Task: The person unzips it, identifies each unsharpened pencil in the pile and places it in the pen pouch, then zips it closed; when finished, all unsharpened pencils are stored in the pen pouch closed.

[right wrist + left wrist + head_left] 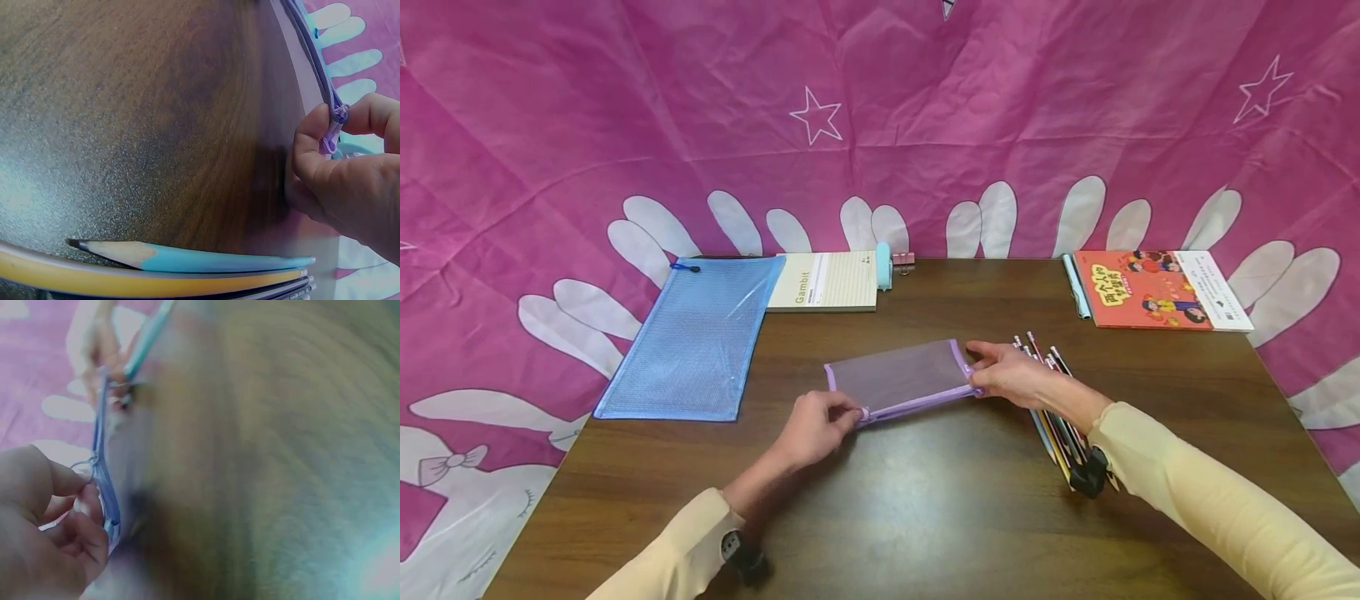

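A small purple mesh zipper pouch (pixel 898 377) is held between my two hands near the table's middle, its zipper edge toward me. My left hand (pixel 816 429) pinches the left end of that edge between thumb and fingers; in the left wrist view the zipper (pixel 105 487) runs up from the fingertips. At the opposite end, my right hand (pixel 1011 375) pinches the pouch's corner, where the right wrist view shows the zipper end (pixel 338 115) between thumb and index finger. Several pencils (pixel 1051 429) lie under the right forearm, a blue pencil (pixel 200 256) nearest in the right wrist view.
A blue mesh zip folder (pixel 692 342) lies at the left, overlapping a notepad (pixel 842 292). Beside it are a light-blue stapler (pixel 883 267) and a pink binder clip (pixel 903 259). At the back right lie a red picture book (pixel 1138 292) and a slim light-blue item (pixel 1076 287).
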### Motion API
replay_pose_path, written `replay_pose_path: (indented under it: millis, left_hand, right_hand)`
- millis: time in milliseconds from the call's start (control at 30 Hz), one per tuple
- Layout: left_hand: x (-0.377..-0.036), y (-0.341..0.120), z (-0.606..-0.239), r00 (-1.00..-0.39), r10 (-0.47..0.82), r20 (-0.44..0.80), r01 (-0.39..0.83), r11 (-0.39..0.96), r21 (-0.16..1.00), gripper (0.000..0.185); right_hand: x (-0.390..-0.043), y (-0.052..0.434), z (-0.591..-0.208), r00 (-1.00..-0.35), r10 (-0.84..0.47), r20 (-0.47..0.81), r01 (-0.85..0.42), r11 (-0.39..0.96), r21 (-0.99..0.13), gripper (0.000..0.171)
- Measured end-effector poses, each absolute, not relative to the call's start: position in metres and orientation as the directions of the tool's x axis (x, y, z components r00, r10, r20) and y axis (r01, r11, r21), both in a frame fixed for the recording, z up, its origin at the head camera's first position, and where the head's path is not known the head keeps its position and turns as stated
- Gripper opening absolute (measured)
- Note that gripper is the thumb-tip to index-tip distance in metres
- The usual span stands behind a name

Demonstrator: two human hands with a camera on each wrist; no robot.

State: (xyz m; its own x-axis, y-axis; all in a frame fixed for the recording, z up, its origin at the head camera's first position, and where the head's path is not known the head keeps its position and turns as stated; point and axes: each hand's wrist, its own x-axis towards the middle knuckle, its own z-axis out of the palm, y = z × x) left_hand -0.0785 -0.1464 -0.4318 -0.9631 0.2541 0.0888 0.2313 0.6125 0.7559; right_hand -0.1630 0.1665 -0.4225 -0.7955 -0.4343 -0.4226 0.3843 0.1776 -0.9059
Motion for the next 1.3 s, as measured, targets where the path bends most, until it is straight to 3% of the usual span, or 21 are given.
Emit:
replay_pose_path:
  millis: [167,667,1000,1167,1300]
  left_hand:
    - [-0.081,-0.15,-0.421,-0.981,0.161,-0.111,0.001,0.57,0.821,0.005]
    - [-0.075,-0.186,-0.426,-0.979,-0.086,-0.187,-0.198,0.643,0.74,0.01]
    - [-0.075,-0.184,-0.428,-0.988,0.043,-0.151,-0.074,0.719,0.692,0.004]
    - [-0.078,-0.173,-0.422,-0.99,0.142,-0.006,0.109,0.784,0.612,0.037]
    - [-0.088,-0.163,-0.42,-0.93,0.339,0.14,0.359,0.763,0.537,0.057]
  right_hand:
    - [-0.162,0.167,-0.422,-0.799,-0.434,-0.417,0.374,0.184,-0.909,0.084]
    - [-0.163,0.174,-0.418,-0.819,-0.414,-0.397,0.345,0.197,-0.918,0.085]
    - [-0.164,0.177,-0.42,-0.791,-0.467,-0.396,0.331,0.218,-0.918,0.078]
    - [-0.164,0.178,-0.42,-0.783,-0.478,-0.399,0.339,0.21,-0.917,0.078]
    - [-0.165,0.178,-0.421,-0.779,-0.485,-0.397,0.335,0.214,-0.918,0.077]
